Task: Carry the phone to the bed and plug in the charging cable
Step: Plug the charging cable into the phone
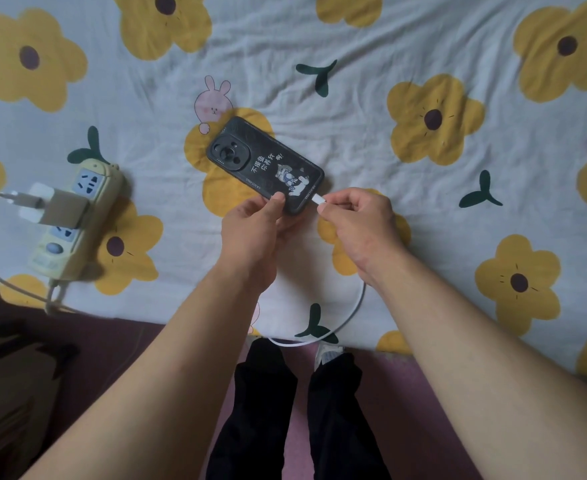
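A phone [264, 162] in a black case with a cartoon print lies face down on the flowered bed sheet [354, 109]. My left hand [254, 226] grips the phone's near lower corner, thumb on its back. My right hand [358, 223] pinches the white plug [319, 201] of the charging cable, which touches the phone's bottom edge. Whether the plug is fully seated I cannot tell. The white cable [351, 317] loops from under my right wrist down to the bed's edge.
A pale yellow power strip [77, 220] lies on the sheet at the left, with a white charger block [43, 206] plugged in and cables running off the left edge. My legs in black trousers [268, 410] stand at the bed's near edge.
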`<action>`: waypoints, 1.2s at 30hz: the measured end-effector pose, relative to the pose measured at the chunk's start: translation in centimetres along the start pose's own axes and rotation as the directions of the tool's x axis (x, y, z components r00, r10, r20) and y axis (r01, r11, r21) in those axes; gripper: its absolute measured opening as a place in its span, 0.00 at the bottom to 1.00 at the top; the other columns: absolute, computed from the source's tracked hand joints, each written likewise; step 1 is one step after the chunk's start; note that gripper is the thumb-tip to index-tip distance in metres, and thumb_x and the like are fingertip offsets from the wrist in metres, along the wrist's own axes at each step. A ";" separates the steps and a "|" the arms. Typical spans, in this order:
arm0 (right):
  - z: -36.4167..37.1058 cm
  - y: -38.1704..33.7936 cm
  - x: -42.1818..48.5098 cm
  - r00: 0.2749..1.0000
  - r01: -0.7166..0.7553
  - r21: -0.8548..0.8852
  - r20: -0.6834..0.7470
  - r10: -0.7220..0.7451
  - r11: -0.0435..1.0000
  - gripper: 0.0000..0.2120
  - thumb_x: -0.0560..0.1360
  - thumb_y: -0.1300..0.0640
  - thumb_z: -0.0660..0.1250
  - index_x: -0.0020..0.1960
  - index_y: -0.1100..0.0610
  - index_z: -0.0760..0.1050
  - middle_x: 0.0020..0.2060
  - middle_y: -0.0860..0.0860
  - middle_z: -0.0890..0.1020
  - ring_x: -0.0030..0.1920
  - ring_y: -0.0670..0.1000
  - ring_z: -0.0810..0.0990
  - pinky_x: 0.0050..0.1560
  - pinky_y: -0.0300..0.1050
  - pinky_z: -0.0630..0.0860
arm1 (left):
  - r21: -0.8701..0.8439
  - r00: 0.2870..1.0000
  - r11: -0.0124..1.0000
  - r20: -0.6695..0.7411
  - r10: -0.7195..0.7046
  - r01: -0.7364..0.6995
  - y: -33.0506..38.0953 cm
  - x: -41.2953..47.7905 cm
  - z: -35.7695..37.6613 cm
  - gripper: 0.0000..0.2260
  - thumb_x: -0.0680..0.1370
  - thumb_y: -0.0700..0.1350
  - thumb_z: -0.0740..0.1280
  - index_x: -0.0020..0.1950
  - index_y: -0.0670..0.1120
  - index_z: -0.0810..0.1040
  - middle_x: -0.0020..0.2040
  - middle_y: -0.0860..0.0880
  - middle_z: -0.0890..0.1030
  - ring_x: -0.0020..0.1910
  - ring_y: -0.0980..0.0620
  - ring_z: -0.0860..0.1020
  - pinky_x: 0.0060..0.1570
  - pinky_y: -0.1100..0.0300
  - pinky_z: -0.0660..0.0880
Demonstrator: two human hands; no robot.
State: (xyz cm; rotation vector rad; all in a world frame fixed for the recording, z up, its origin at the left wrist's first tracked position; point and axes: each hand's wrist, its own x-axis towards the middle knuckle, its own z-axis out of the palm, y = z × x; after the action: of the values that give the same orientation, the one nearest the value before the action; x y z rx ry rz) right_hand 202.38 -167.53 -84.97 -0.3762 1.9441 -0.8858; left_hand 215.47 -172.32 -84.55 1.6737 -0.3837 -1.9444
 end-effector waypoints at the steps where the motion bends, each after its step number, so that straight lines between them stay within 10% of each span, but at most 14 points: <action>1: 0.0 0.0 0.1 1.000 0.000 -0.005 0.000 0.000 1.000 0.08 0.73 0.59 0.74 0.39 0.49 0.81 0.32 0.43 0.80 0.27 0.33 0.75 0.32 0.26 0.71 | 0.003 1.000 1.000 -0.001 -0.002 0.002 0.0 0.0 0.0 0.06 0.82 0.36 0.67 0.45 0.40 0.77 0.45 0.38 0.88 0.46 0.39 0.89 0.50 0.47 0.86; 36: 1.0 0.5 0.4 1.000 -0.006 -0.029 -0.024 0.005 1.000 0.08 0.72 0.60 0.74 0.37 0.49 0.81 0.23 0.37 0.78 0.25 0.35 0.74 0.29 0.29 0.71 | 0.019 1.000 1.000 0.011 -0.015 0.015 -0.6 0.9 -0.5 0.04 0.83 0.36 0.65 0.50 0.38 0.77 0.45 0.38 0.89 0.46 0.40 0.89 0.49 0.49 0.85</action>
State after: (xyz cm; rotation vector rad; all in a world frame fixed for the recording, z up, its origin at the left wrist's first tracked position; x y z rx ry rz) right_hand 203.02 -167.87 -85.89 -0.3787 1.9808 -0.8634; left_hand 215.75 -172.28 -85.69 1.6826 -0.3953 -1.9679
